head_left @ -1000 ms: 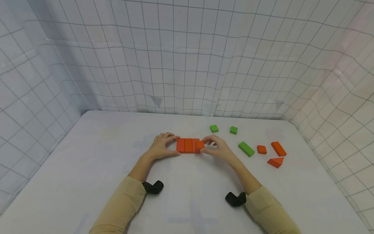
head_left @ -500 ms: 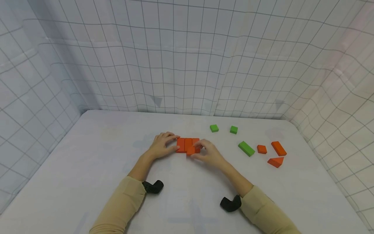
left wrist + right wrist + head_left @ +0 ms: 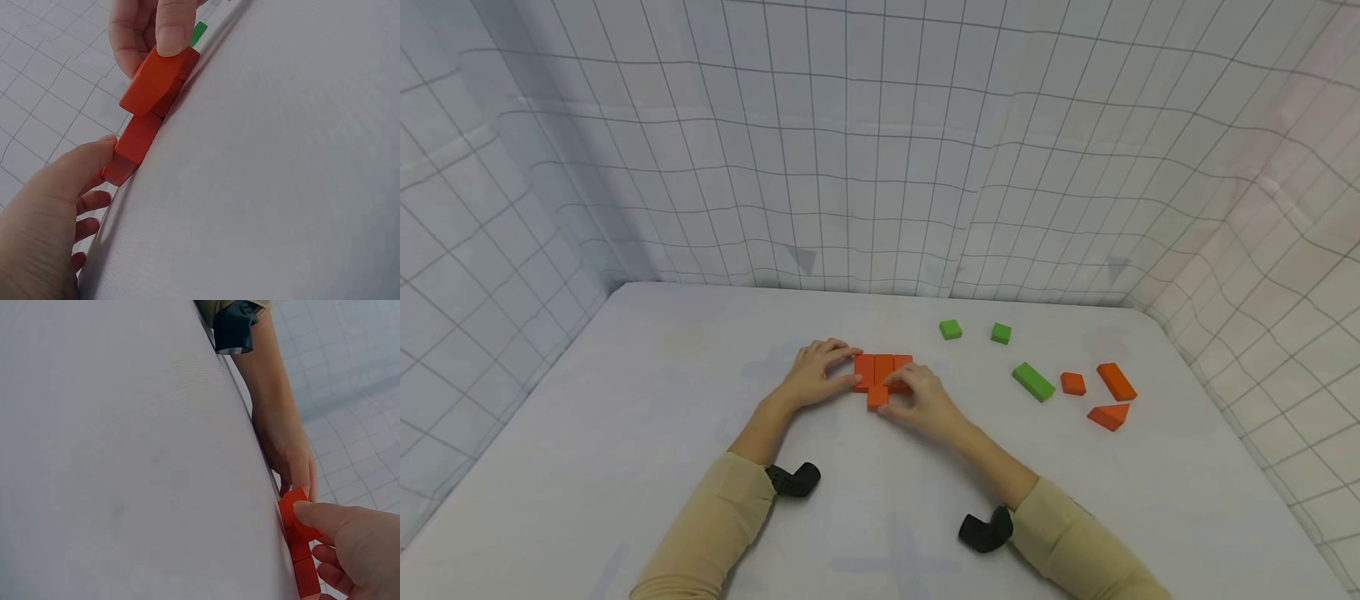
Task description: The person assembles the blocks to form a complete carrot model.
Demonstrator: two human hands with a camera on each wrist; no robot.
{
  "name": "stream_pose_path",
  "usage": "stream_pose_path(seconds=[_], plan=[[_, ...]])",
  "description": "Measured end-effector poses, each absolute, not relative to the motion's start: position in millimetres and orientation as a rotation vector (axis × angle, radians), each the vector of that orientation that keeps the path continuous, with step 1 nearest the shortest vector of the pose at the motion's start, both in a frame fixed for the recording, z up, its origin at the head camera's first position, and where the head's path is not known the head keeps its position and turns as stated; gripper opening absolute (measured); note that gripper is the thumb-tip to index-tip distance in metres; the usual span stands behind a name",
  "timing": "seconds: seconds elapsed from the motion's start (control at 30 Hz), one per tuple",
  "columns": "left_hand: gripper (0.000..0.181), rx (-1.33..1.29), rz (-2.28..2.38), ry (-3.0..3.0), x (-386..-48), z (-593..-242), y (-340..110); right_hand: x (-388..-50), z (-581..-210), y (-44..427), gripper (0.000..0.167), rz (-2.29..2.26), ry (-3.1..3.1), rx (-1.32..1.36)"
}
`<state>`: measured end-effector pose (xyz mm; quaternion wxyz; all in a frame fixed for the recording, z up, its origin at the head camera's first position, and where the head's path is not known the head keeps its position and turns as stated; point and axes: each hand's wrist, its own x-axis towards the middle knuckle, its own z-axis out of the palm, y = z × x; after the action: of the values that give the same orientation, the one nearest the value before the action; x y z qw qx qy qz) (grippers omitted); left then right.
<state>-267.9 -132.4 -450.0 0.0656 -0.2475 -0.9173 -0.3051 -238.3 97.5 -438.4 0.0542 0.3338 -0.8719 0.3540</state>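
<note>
Row of three orange-red oblong blocks (image 3: 883, 368), on white desk (image 3: 872, 500). Orange-red square block (image 3: 877, 397): at row's near side, clamped in grip of right hand (image 3: 923, 406). Left hand (image 3: 813, 377): touching row's left end, grip apart.

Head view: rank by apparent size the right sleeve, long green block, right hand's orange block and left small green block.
1. Right sleeve
2. Long green block
3. Held orange block, left small green block: unsure; the green lies farther off.
</note>
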Motion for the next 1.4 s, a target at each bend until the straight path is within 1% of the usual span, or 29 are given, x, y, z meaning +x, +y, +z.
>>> stream_pose_path(seconds=[0.9,1.03,1.27,1.4], plan=[[0.046,-0.741,-0.887,-2.745,-269.9,-454.3,-132.8,-233.6,-443.3,92.7,0.032,0.884,-2.626,0.995],[0.046,-0.761,-0.945,-2.700,-270.0,-455.7,-133.0,-234.1,-444.3,92.6,0.031,0.881,-2.620,0.996],[0.054,-0.801,-0.975,-2.620,-276.2,-466.4,-136.0,-235.2,-446.6,92.5,0.031,0.869,-2.597,0.996],[0.049,-0.771,-0.950,-2.691,-273.4,-460.1,-134.5,-234.8,-445.9,92.2,0.031,0.868,-2.586,1.000]])
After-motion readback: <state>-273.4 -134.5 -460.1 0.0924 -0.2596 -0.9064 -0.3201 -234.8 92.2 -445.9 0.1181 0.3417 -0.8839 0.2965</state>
